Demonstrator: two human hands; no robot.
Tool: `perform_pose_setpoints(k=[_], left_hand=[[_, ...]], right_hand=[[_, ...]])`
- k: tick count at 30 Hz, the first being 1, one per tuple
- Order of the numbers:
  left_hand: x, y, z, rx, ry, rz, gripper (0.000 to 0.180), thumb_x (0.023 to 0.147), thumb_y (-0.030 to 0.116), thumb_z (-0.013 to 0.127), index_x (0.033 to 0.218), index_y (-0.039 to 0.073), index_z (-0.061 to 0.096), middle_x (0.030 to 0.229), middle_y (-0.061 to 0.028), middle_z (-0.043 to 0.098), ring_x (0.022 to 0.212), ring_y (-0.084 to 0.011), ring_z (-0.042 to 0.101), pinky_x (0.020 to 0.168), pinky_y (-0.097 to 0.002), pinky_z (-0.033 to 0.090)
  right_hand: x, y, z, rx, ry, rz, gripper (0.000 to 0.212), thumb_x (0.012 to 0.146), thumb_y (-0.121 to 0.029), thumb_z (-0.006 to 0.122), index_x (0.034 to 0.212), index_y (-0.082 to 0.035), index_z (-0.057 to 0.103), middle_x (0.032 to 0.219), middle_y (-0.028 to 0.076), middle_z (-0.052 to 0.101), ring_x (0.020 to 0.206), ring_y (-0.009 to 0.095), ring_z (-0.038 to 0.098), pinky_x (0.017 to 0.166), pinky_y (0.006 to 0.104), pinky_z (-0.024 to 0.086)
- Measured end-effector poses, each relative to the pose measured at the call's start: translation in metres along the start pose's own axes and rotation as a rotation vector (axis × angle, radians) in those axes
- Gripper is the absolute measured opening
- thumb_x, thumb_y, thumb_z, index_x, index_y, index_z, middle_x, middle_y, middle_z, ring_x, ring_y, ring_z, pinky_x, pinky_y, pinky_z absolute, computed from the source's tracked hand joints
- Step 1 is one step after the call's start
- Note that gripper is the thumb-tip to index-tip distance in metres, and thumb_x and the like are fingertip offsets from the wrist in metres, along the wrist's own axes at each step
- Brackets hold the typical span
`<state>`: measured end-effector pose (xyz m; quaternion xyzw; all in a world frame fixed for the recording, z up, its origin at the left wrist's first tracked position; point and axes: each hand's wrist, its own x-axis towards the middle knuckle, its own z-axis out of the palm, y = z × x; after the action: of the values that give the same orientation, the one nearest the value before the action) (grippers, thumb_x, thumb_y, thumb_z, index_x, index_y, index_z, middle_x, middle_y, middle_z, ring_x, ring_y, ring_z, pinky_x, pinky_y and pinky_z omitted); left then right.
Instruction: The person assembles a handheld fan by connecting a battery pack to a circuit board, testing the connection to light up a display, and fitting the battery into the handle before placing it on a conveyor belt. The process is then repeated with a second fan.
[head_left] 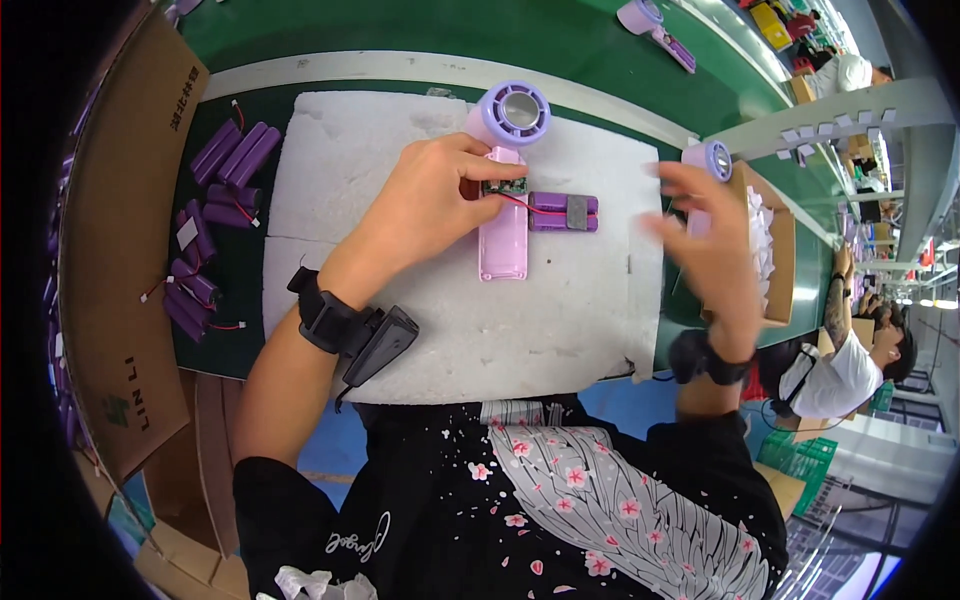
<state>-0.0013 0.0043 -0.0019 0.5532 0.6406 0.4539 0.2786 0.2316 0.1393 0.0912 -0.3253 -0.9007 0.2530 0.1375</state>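
Observation:
My left hand [430, 200] is closed round the neck of a handheld fan [508, 116], its thumb and fingers at a small green circuit board [510, 186]. The fan has a purple round head, and its pink handle shell [503, 250] lies open toward me. Beside the handle, to the right, rests a purple two-cell battery pack [562, 212] with a grey patch; its red and black wires run to the board. My right hand [705, 230], smeared by motion, is over the right edge of the white foam sheet [440, 330]. Its fingers are spread, with nothing visible between them.
Several purple battery packs [235, 155] lie left of the foam, beside a tall cardboard box [130, 250]. Another purple fan head [708, 158] and a carton of white pieces [780, 250] stand at the right. A further fan [640, 16] lies on the green belt. A co-worker [840, 370] sits far right.

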Motion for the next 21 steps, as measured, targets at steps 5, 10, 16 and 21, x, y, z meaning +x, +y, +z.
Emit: perform_pose_setpoints(k=[5,10,16,21], left_hand=[[-0.002,-0.002,0.000,0.001,0.019,0.023,0.035,0.074,0.004,0.069,0.109,0.009,0.073,0.105,-0.0161,0.067,0.080,-0.0224,0.066,0.071,-0.0287,0.052],[-0.001,0.001,0.001,0.032,0.024,0.039,0.035,0.074,0.004,0.070,0.108,0.009,0.073,0.103,-0.0157,0.067,0.079,-0.0229,0.066,0.070,-0.0297,0.052],[-0.005,0.003,-0.001,0.055,0.067,0.091,0.032,0.074,0.006,0.072,0.106,0.009,0.074,0.101,-0.0157,0.067,0.078,-0.0244,0.067,0.069,-0.0303,0.053],[-0.004,0.007,-0.001,0.044,0.083,0.084,0.029,0.074,0.009,0.075,0.103,0.009,0.074,0.097,-0.0163,0.068,0.075,-0.0272,0.067,0.067,-0.0313,0.054]], right_hand=[[0.029,0.009,0.069,0.010,-0.250,-0.457,0.052,0.069,-0.006,0.078,0.118,-0.001,0.060,0.109,0.010,0.063,0.095,0.017,0.061,0.084,0.0308,0.048],[0.026,0.016,0.055,0.274,-0.483,-0.268,0.055,0.074,-0.004,0.074,0.126,-0.001,0.056,0.108,0.011,0.061,0.085,0.017,0.063,0.076,0.0317,0.051],[0.020,-0.011,0.036,1.104,-0.770,0.353,0.079,0.075,-0.002,0.072,0.144,-0.001,0.034,0.108,0.014,0.058,0.084,0.022,0.065,0.073,0.0315,0.055],[0.010,0.001,0.050,1.316,-0.823,0.118,0.091,0.071,-0.008,0.076,0.147,-0.001,0.025,0.114,0.015,0.054,0.094,0.028,0.065,0.077,0.0344,0.057]])
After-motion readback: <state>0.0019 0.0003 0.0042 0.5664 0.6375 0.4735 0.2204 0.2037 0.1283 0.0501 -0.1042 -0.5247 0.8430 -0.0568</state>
